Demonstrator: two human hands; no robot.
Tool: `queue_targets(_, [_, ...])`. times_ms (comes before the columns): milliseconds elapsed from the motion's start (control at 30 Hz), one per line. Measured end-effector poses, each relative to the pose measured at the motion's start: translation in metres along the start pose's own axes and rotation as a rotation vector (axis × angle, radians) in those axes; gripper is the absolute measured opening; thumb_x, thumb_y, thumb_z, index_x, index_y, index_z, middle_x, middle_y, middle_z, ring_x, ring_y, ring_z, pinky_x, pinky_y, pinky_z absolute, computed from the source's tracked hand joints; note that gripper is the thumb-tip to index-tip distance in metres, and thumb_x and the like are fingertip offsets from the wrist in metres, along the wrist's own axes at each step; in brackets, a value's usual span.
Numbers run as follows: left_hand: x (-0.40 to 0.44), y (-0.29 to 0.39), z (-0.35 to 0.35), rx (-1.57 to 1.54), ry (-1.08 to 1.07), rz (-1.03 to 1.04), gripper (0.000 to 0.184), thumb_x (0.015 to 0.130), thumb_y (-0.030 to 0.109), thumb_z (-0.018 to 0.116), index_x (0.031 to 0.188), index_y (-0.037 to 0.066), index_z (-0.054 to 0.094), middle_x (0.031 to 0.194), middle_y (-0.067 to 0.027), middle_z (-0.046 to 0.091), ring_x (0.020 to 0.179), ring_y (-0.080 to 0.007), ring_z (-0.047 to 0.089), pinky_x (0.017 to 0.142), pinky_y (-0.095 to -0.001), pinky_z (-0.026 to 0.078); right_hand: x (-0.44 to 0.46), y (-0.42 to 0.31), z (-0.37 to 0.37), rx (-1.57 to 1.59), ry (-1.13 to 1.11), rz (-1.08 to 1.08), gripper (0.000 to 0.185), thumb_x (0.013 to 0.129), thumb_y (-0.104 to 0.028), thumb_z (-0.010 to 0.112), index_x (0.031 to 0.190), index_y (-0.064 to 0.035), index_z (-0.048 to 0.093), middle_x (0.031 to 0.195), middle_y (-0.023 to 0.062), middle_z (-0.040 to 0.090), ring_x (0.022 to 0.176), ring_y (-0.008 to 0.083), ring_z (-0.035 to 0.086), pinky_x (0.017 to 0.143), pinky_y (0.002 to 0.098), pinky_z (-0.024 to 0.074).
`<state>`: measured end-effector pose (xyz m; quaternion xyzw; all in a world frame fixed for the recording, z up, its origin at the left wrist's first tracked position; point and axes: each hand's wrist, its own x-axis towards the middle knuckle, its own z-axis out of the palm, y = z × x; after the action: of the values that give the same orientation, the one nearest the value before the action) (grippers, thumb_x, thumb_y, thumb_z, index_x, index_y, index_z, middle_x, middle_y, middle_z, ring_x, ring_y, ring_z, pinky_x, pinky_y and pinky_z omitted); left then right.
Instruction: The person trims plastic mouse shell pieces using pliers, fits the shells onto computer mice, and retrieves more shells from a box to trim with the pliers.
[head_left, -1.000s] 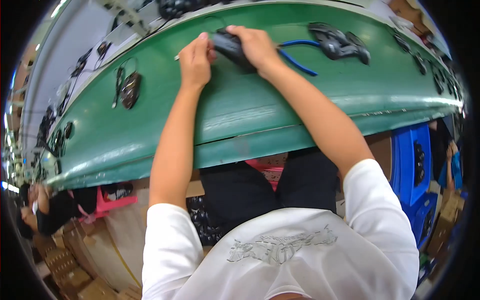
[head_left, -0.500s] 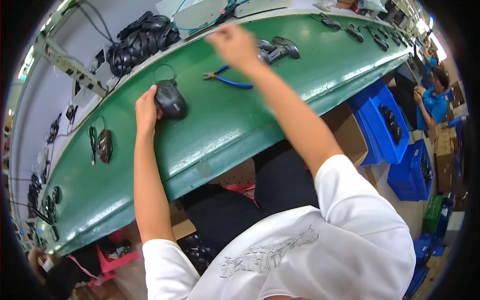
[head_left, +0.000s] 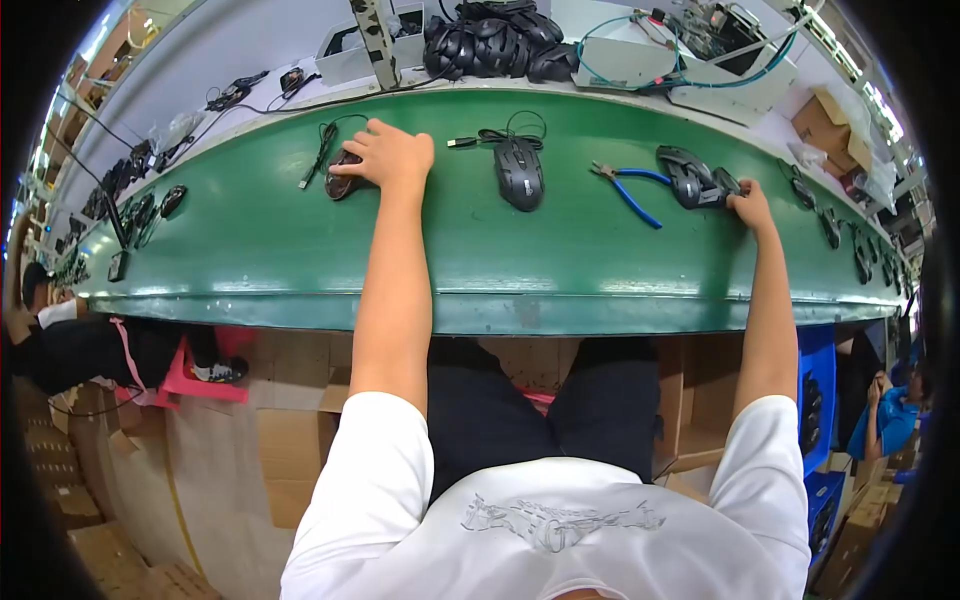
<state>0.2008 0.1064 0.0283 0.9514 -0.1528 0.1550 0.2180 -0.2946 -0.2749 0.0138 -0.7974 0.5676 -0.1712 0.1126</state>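
Note:
My left hand is closed over a dark computer mouse on the green bench, covering much of it; the mouse's cable lies to its left. In the middle rests another black mouse, untouched, with its cable bundled above it. On the right, my right hand pinches the end of a black mouse-like piece. That piece sits against another black mouse shell. Beside them lie blue-handled pliers with their jaws to the left.
A pile of black mice stands behind the bench, near a metal post. More mice lie at the far right and left. Cardboard boxes and blue bins are below. Other people sit at both sides.
My left hand has let go of the middle mouse and moved left onto another one. My right hand has come down from the air onto the black pieces. The view has turned.

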Motion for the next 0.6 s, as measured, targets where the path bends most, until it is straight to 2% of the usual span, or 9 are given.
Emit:
queue_targets(67, [0.006,-0.012,0.006,0.090,-0.075,-0.064,0.055,0.080,0.033,0.058,0.122,-0.002,0.053,0.131,-0.0301,0.052,0.127,-0.0438,0.037,0.100,-0.0662,0.021,0.003,-0.004,-0.001,-0.004,-0.006,0.015,0.058,0.074,-0.020,0.070,0.124,0.0039,0.052,0.108,0.0178,0.066,0.096,0.0301,0.063,0.084,0.0358,0.0521])
queue_targets(100, [0.008,-0.017,0.009,0.091,-0.080,-0.060,0.055,0.080,0.033,0.058,0.122,-0.002,0.053,0.131,-0.0301,0.052,0.127,-0.0438,0.037,0.100,-0.0662,0.021,0.004,-0.004,-0.001,-0.019,-0.011,0.027,0.058,0.074,-0.020,0.070,0.124,0.0038,0.052,0.108,0.0179,0.066,0.096,0.0302,0.063,0.084,0.0358,0.0521])
queue_targets(267, [0.018,-0.033,0.010,0.162,-0.018,-0.107,0.047,0.080,0.030,0.060,0.114,-0.001,0.056,0.121,-0.0255,0.058,0.114,-0.0395,0.045,0.104,-0.0601,0.024,0.002,-0.021,-0.011,-0.106,-0.042,0.083,0.057,0.074,-0.024,0.073,0.120,0.0033,0.054,0.110,0.0188,0.066,0.096,0.0312,0.064,0.086,0.0364,0.0521])
queue_targets(400, [0.018,-0.031,-0.010,0.102,-0.178,-0.101,0.050,0.078,0.035,0.066,0.113,0.000,0.058,0.110,-0.0209,0.065,0.102,-0.0361,0.054,0.100,-0.0530,0.037,-0.025,-0.070,-0.026,0.171,0.371,0.097,0.060,0.078,-0.025,0.076,0.126,0.0012,0.052,0.109,0.0163,0.066,0.094,0.0273,0.063,0.086,0.0354,0.0513])
queue_targets(467, [0.014,-0.019,-0.018,-0.123,-0.253,-0.013,0.050,0.075,0.033,0.073,0.111,0.001,0.061,0.096,-0.0148,0.069,0.083,-0.0280,0.062,0.082,-0.0389,0.050,-0.056,-0.138,-0.029,0.746,0.324,-0.093,0.055,0.084,-0.021,0.074,0.129,0.0010,0.051,0.118,0.0177,0.064,0.100,0.0269,0.063,0.088,0.0337,0.0507])
queue_targets(500, [0.010,-0.012,-0.015,-0.115,-0.261,-0.009,0.050,0.075,0.033,0.073,0.111,0.001,0.061,0.096,-0.0148,0.069,0.083,-0.0280,0.062,0.082,-0.0389,0.050,-0.066,-0.165,-0.027,1.110,0.099,-0.168,0.054,0.088,-0.013,0.070,0.135,-0.0004,0.046,0.122,0.0172,0.062,0.102,0.0243,0.063,0.089,0.0326,0.0493])
queue_targets(567, [0.002,0.002,-0.010,-1.316,-0.360,-0.154,0.043,0.075,0.027,0.077,0.107,0.001,0.063,0.088,-0.0116,0.069,0.068,-0.0206,0.062,0.061,-0.0296,0.050,-0.105,-0.235,-0.014,1.424,-0.182,-0.345,0.057,0.088,-0.009,0.069,0.138,-0.0008,0.043,0.122,0.0168,0.062,0.102,0.0236,0.062,0.090,0.0332,0.0489])
queue_targets(600, [0.002,0.003,-0.010,-1.482,-0.474,-0.145,0.038,0.076,0.023,0.075,0.105,0.001,0.063,0.086,-0.0104,0.067,0.065,-0.0183,0.061,0.058,-0.0284,0.050,-0.123,-0.265,0.000,1.439,-0.296,-0.388,0.058,0.088,-0.008,0.069,0.139,-0.0017,0.042,0.121,0.0169,0.062,0.101,0.0238,0.063,0.090,0.0333,0.0490])
